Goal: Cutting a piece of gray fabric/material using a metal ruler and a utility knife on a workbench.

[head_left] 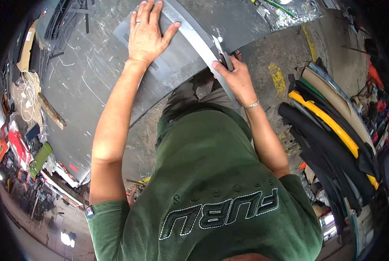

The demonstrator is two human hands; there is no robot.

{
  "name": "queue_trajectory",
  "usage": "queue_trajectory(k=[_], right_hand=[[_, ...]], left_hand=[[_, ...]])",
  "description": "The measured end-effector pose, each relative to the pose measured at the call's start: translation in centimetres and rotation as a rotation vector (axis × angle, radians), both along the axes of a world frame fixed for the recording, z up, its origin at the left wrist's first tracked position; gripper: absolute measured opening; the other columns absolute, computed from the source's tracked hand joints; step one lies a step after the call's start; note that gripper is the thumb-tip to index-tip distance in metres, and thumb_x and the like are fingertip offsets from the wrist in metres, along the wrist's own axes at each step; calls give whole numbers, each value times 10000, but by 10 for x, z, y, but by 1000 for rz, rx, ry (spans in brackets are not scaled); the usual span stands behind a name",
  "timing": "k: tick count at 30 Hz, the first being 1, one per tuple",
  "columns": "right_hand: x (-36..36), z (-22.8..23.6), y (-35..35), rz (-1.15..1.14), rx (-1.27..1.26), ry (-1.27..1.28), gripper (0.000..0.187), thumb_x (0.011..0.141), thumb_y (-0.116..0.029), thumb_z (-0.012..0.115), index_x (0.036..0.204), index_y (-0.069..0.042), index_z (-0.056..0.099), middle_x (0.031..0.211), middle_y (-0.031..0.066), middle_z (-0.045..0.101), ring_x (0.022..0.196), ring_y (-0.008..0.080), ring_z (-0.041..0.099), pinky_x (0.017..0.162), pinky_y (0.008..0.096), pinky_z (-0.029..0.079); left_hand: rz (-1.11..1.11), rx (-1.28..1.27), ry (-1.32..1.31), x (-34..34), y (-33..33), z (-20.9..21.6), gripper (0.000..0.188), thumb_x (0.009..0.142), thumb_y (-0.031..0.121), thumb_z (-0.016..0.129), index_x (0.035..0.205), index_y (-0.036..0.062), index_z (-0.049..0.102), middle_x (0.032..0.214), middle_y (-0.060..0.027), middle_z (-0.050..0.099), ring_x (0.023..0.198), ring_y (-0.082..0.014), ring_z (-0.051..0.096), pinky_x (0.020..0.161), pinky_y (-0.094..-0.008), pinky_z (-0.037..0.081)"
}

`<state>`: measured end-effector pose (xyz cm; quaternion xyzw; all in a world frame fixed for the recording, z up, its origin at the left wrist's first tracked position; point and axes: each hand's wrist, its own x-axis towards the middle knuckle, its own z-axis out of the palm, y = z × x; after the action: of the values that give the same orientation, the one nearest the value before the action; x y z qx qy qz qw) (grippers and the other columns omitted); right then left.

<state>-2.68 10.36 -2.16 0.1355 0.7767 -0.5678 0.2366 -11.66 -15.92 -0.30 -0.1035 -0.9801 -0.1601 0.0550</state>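
Observation:
My left hand [147, 41] lies with fingers spread on grey sheet material [183, 50], its thumb close to a long, pale metal straightedge [199, 43]. The straightedge slants across the sheet and runs past the near table edge toward my body. Near that edge, my right hand [237, 80] is closed around what looks like a utility knife [224, 56], with a dark handle and a shiny tip directed away from me. The right thumb rests against the straightedge. A grey piece with rectangular cutouts [159, 71] shows beside my left wrist.
The scratched dark table [85, 87] extends to the left, with thin dark strips [79, 11] at its far left. Clear plastic and a green stick [281, 8] lie at the far right. Rolled materials, one yellow [325, 115], stand at right. A wood stick [51, 111] lies left.

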Motion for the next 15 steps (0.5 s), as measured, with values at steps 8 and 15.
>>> queue_trajectory(k=[8, 15], right_hand=[[9, 3, 12, 11, 32, -89, 336, 913, -320, 808, 934, 0, 706, 806, -37, 618, 755, 61, 529, 695, 258, 460], [5, 11, 1, -20, 42, 39, 382, 912, -374, 778, 928, 3, 715, 700, 19, 619, 680, 83, 529, 640, 289, 457]], left_hand=[[24, 4, -29, 0, 2, 1, 798, 930, 429, 675, 1491, -70, 405, 1533, -290, 416, 1480, -444, 336, 1239, -559, 221], [9, -17, 19, 0, -3, -8, 801, 915, 423, 697, 1488, -61, 413, 1545, -286, 405, 1489, -445, 323, 1242, -556, 217]])
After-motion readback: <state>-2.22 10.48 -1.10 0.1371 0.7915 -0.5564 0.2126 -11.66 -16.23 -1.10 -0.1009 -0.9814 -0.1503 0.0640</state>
